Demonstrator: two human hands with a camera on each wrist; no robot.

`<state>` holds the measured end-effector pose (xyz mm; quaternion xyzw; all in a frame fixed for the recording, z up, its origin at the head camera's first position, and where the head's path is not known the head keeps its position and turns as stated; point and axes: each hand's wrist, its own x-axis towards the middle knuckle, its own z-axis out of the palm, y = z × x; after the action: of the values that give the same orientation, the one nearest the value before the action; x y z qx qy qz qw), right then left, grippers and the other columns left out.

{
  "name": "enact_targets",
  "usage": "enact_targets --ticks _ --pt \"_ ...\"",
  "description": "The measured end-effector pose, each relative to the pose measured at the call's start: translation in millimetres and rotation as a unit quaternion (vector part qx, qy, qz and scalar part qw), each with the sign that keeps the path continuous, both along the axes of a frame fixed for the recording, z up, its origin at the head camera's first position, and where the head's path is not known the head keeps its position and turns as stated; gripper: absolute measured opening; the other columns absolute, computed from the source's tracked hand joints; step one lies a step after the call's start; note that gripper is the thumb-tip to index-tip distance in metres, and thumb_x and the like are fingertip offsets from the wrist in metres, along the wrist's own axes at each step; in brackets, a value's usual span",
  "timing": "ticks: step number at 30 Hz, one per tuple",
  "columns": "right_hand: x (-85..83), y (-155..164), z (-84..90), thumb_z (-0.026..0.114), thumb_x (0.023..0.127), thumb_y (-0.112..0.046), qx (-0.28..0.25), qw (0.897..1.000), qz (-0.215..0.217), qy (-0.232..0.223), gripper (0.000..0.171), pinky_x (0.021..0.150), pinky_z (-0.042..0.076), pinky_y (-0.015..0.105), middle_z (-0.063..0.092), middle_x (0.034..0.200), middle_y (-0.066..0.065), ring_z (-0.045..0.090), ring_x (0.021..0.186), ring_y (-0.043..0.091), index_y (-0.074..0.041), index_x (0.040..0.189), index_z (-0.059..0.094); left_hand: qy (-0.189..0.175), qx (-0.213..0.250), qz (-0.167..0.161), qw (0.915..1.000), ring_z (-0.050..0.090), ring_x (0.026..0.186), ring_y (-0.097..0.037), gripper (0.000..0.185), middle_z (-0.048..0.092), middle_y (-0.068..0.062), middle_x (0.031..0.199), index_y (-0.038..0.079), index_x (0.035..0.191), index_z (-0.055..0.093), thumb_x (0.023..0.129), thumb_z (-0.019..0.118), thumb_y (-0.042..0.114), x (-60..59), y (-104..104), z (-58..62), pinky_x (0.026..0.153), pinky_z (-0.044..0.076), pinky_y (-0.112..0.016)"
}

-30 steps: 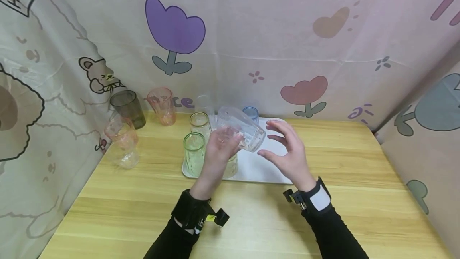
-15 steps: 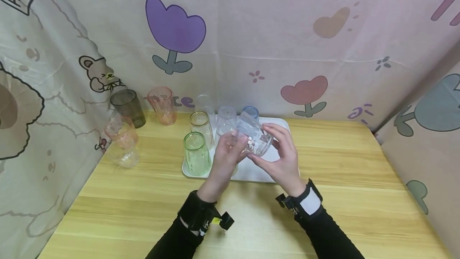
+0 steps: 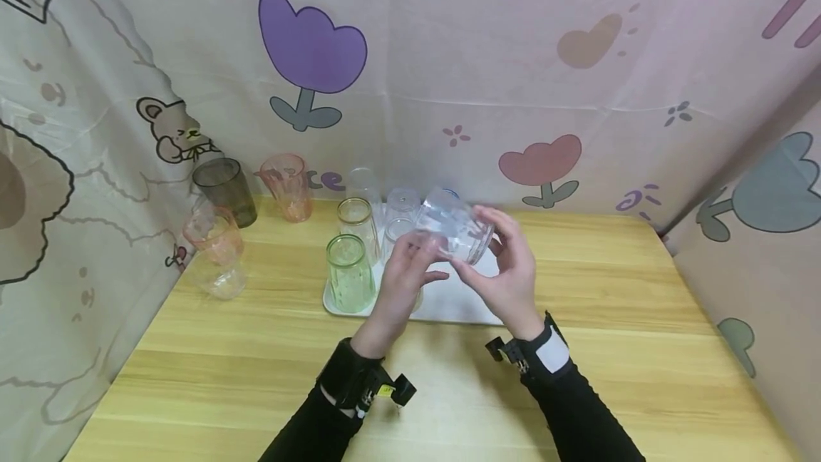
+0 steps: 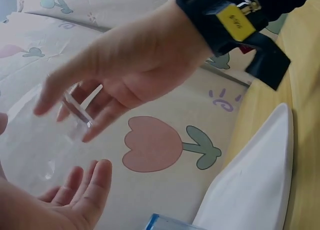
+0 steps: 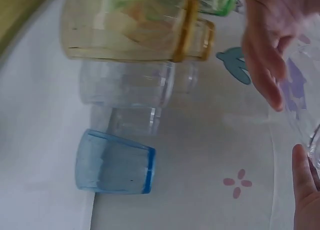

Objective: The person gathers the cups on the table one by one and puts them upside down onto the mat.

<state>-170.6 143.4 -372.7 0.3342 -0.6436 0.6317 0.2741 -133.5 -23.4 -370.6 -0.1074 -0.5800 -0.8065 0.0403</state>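
Since the earlier frames the right hand (image 3: 509,273) has closed in from the right and taken hold of the clear glass (image 3: 457,234), which has also risen a little above the tray, while the left hand (image 3: 404,280) has loosened its grip.

Nearest, two dark sleeves with wrist straps reach out over the wooden table (image 3: 256,376). Beyond them the hands meet above the white tray (image 3: 449,301). The clear glass lies tipped on its side between them, its long axis running roughly left to right, one end up and left toward the left hand, the other down and right in the right hand. The right hand is the closer holder: its fingers and thumb curl round the glass from the right. The left hand's fingers are nearly straight and loosely spread, the tips only touching the glass's left end; the left wrist view shows its palm open with the rim just at the fingertips.

On the left part of the tray stand a green glass (image 3: 349,273), a yellow-rimmed glass (image 3: 355,223), more clear glasses and a blue glass (image 5: 115,162). Farther left on the table are a pink glass (image 3: 214,241), a dark glass (image 3: 226,191) and a peach glass (image 3: 288,187), against the flowered cloth backdrop (image 3: 449,55).
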Motion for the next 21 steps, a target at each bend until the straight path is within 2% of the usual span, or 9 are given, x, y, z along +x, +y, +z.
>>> enact_targets --ticks 3,6,9,12,14,16,20,21 --pt "-3.2 1 6.2 0.081 0.075 0.011 -0.037 0.999 0.0 -0.013 0.071 0.107 0.052 0.037 0.058 0.139 0.017 0.055 0.131 0.032 0.016 0.137 0.048 0.011 -0.034 0.007 0.9993 0.068 0.107 -0.032 0.038 0.06 -0.023 0.127 -0.007 0.133 0.049 0.103 0.055 0.017 -1.3 0 -1.2 0.082 0.061 -0.035" --pt "-7.0 3 13.0 0.082 0.08 0.003 -0.068 0.997 -0.013 -0.02 0.069 0.106 0.052 0.035 0.058 0.139 0.016 0.056 0.131 0.032 0.013 0.139 0.048 0.024 -0.092 0.026 0.9951 0.068 0.093 -0.023 0.037 0.063 -0.021 0.116 -0.006 0.134 0.055 0.102 0.059 0.013 -2.7 1 -5.1 0.074 0.057 -0.026" --pt "-11.1 6 20.5 0.083 0.082 0.0 -0.095 0.995 -0.035 -0.026 0.067 0.106 0.051 0.034 0.059 0.139 0.019 0.057 0.127 0.033 0.007 0.14 0.05 0.044 -0.169 0.048 0.9834 0.062 0.082 -0.012 0.033 0.063 -0.014 0.104 -0.001 0.13 0.063 0.099 0.064 0.012 -2.8 2 -9.2 0.07 0.052 -0.022" --pt "-14.3 8 27.8 0.083 0.081 0.002 -0.106 0.992 -0.06 -0.037 0.066 0.104 0.052 0.031 0.061 0.137 0.02 0.058 0.122 0.032 0.001 0.14 0.053 0.067 -0.25 0.055 0.9645 0.058 0.078 -0.009 0.029 0.062 -0.007 0.097 0.003 0.123 0.069 0.097 0.067 0.013 -1.8 3 -12.7 0.071 0.05 -0.023" --pt "-16.0 9 32.3 0.082 0.08 0.005 -0.092 0.991 -0.077 -0.051 0.065 0.099 0.052 0.029 0.063 0.137 0.017 0.058 0.119 0.031 0.0 0.139 0.055 0.086 -0.317 0.047 0.9432 0.057 0.075 -0.01 0.027 0.061 -0.003 0.095 0.005 0.121 0.07 0.096 0.068 0.015 -1.1 4 -14.5 0.068 0.049 -0.024" --pt "-16.9 9 36.0 0.081 0.08 0.009 -0.064 0.991 -0.092 -0.072 0.066 0.096 0.052 0.026 0.063 0.136 0.013 0.058 0.117 0.028 0.001 0.14 0.056 0.106 -0.394 0.031 0.9126 0.056 0.075 -0.01 0.026 0.061 -0.001 0.096 0.009 0.12 0.071 0.096 0.069 0.019 -0.7 4 -17.1 0.065 0.047 -0.023" --pt "-19.3 9 37.2 0.084 0.079 0.007 0.024 0.987 -0.12 -0.101 0.068 0.096 0.051 0.024 0.063 0.137 0.008 0.059 0.116 0.022 -0.002 0.142 0.059 0.127 -0.54 -0.018 0.8317 0.058 0.081 -0.01 0.025 0.063 0.002 0.102 0.015 0.119 0.072 0.097 0.07 0.026 -0.9 5 -24.5 0.066 0.049 -0.021" --pt "-19.8 9 36.5 0.086 0.079 0.005 0.048 0.986 -0.126 -0.103 0.069 0.096 0.051 0.024 0.063 0.138 0.007 0.059 0.117 0.021 -0.003 0.142 0.06 0.126 -0.566 -0.03 0.8144 0.059 0.084 -0.01 0.024 0.063 0.002 0.104 0.015 0.119 0.072 0.098 0.07 0.026 -1.1 6 -27.2 0.068 0.05 -0.021"
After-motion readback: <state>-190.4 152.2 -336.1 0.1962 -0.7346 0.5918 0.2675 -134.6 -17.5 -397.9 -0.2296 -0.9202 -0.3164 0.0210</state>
